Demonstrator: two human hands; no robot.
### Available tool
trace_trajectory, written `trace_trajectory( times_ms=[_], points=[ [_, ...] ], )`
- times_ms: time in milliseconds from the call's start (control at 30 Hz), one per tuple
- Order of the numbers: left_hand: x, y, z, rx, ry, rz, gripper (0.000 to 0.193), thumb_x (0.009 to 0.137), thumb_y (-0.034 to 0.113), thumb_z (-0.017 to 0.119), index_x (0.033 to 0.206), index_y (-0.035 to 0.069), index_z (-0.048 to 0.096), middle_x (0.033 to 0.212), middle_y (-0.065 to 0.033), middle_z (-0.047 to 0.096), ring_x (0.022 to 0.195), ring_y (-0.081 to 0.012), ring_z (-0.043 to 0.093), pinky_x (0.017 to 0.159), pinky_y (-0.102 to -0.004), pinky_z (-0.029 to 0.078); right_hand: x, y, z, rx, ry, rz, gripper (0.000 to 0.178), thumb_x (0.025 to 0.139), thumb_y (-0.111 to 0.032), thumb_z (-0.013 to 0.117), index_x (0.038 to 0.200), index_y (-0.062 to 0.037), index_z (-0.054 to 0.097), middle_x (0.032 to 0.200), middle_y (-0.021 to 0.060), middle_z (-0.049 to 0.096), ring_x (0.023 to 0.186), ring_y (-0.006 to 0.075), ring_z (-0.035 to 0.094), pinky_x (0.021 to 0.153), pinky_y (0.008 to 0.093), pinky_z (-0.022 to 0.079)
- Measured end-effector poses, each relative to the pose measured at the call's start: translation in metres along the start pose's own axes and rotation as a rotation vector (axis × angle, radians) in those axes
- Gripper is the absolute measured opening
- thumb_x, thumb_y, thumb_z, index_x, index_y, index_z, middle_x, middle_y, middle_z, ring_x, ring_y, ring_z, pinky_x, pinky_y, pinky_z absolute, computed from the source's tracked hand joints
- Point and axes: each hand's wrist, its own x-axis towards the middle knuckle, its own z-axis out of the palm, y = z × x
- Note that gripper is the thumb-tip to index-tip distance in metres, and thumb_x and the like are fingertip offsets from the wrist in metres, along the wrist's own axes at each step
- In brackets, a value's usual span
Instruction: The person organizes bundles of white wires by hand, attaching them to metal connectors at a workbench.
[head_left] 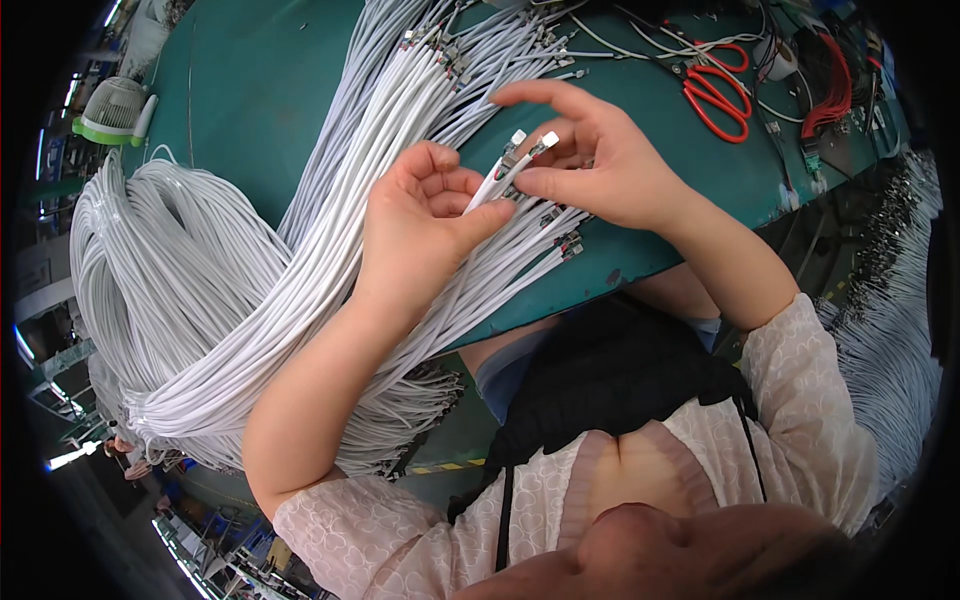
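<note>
In my left hand (420, 215), the thumb and curled fingers pinch a couple of white cables (488, 192) near their ends. Small white and metal connectors (546, 142) on those ends point up and away from me. My right hand (605, 160) is at the same ends from the right, its thumb against a cable and its other fingers partly behind the connectors. Its index finger arches out, apart from the cables. Beneath both hands, a thick bundle of white cables (350, 215) runs across the table, with many connector ends around my hands.
The green table (255, 85) bears a big looped cable coil (170, 215) at left. Red-handled scissors (715, 100), loose wires and a red wire bundle (832, 85) lie at the far right. A small white and green fan (112, 108) stands far left. More cables (870, 350) hang at right.
</note>
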Motion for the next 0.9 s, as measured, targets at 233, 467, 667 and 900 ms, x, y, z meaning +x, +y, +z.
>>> trace_trajectory(
  times_ms=[233,467,667,900],
  points=[
    [-0.0005,0.0013,0.0017,-0.104,0.060,0.020,0.036,0.067,-0.003,0.068,0.092,0.001,0.043,0.085,-0.0094,0.057,0.073,-0.0106,0.057,0.066,-0.0209,0.048,0.0008,0.0058,-0.0018,0.083,-0.089,0.084,0.045,0.075,0.003,0.057,0.118,-0.0011,0.043,0.080,0.0051,0.061,0.077,0.0077,0.057,0.070,0.0206,0.047],
    [-0.0004,-0.0011,0.0019,0.004,0.064,0.087,0.032,0.068,-0.003,0.068,0.088,0.002,0.044,0.083,-0.0094,0.058,0.074,-0.0118,0.058,0.067,-0.0215,0.049,0.0001,0.0058,-0.0054,0.196,0.099,-0.006,0.036,0.077,0.002,0.056,0.112,0.0011,0.047,0.084,0.0080,0.060,0.078,0.0117,0.059,0.070,0.0232,0.050],
    [-0.0002,0.0014,0.0034,-0.128,0.142,0.045,0.026,0.071,-0.002,0.065,0.084,0.002,0.043,0.080,-0.0092,0.058,0.073,-0.0128,0.059,0.065,-0.0216,0.049,-0.0003,0.0059,-0.0071,0.213,0.092,-0.040,0.033,0.078,0.003,0.055,0.110,0.0017,0.048,0.085,0.0084,0.060,0.079,0.0125,0.060,0.071,0.0236,0.050],
    [-0.0003,-0.0020,0.0029,-0.082,0.039,0.043,0.024,0.074,0.000,0.064,0.085,0.002,0.044,0.081,-0.0094,0.058,0.072,-0.0147,0.060,0.064,-0.0221,0.049,-0.0024,0.0048,-0.0026,0.145,0.201,-0.107,0.029,0.078,0.002,0.056,0.106,0.0016,0.050,0.083,0.0077,0.060,0.076,0.0114,0.060,0.069,0.0220,0.050]
  ],
)
